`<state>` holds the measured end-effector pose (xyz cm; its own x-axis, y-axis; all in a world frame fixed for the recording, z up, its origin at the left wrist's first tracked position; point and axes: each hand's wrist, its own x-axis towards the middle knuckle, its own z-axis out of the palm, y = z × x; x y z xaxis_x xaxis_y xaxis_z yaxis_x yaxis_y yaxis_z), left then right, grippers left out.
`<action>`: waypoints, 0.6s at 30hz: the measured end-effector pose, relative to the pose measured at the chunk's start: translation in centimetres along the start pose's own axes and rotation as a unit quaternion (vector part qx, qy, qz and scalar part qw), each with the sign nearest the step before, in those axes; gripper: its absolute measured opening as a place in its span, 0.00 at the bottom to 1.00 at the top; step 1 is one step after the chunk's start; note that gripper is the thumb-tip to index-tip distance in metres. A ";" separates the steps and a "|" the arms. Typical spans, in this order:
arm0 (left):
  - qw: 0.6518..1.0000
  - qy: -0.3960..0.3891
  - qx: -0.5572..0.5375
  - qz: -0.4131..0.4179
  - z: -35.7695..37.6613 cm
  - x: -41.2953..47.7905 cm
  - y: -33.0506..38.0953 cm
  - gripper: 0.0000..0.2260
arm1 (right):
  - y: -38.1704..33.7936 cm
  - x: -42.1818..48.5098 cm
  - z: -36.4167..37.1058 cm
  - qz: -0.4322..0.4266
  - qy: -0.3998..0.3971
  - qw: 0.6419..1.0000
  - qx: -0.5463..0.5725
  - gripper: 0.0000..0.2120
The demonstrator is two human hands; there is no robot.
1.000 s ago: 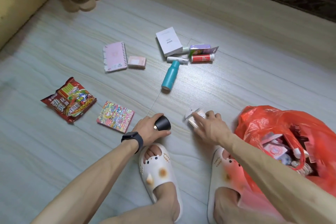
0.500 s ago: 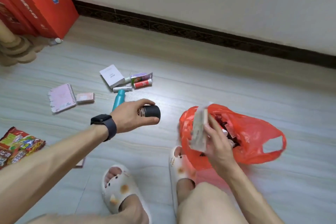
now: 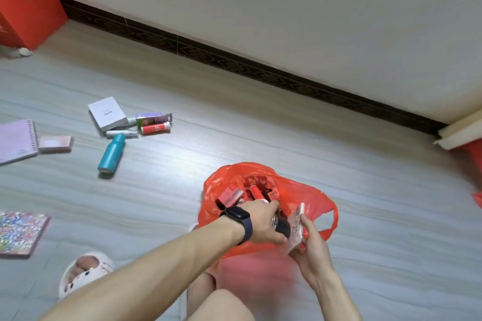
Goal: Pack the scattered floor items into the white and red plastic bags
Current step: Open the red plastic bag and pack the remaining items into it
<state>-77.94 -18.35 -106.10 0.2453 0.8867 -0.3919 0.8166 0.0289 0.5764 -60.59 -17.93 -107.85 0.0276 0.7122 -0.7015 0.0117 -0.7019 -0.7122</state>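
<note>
A red plastic bag [image 3: 307,195] stands open on the floor in front of me, with several small packs inside. My left hand [image 3: 263,221] grips a small black cylinder [image 3: 283,227] over the bag's mouth. Beside it, my right hand [image 3: 310,245] holds a flat clear-wrapped pack [image 3: 296,228] at the bag's near rim. Scattered on the floor to the left lie a teal bottle [image 3: 111,152], a white box [image 3: 107,113], a red tube [image 3: 155,128], a purple packet [image 3: 152,118], a white tube [image 3: 121,134], a pink spiral notebook [image 3: 17,141], a small pink box [image 3: 55,143] and a colourful sticker book [image 3: 20,232].
A wall with a dark skirting board [image 3: 260,70] runs along the back. A red carton [image 3: 26,2] stands at the far left. Something red [image 3: 472,161] lies at the right edge. My slippered foot [image 3: 83,271] is at the lower left.
Both hands have moved down to the red bag's mouth with their items. My view has swung right, so the noodle packet has left the view.
</note>
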 end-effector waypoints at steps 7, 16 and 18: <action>0.965 -0.049 0.256 -0.035 4.8 4.0 -3.8 0.24 | -0.2 3.6 0.3 -0.105 -0.005 0.966 -0.235 0.13; 0.822 -0.075 0.564 -0.029 -0.5 4.6 -11.2 0.29 | -0.1 9.7 3.7 -0.291 -0.094 0.623 -0.720 0.23; 0.799 -0.071 0.594 -0.057 -1.9 4.5 -11.9 0.33 | -0.2 10.2 4.2 -0.258 -0.107 0.585 -0.761 0.24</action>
<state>-87.47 -13.82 -113.37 0.1220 0.8457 -0.5195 0.7367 -0.4279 -0.5237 -64.46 -10.50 -115.02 -0.4965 0.7047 -0.5069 0.8446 0.5270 -0.0946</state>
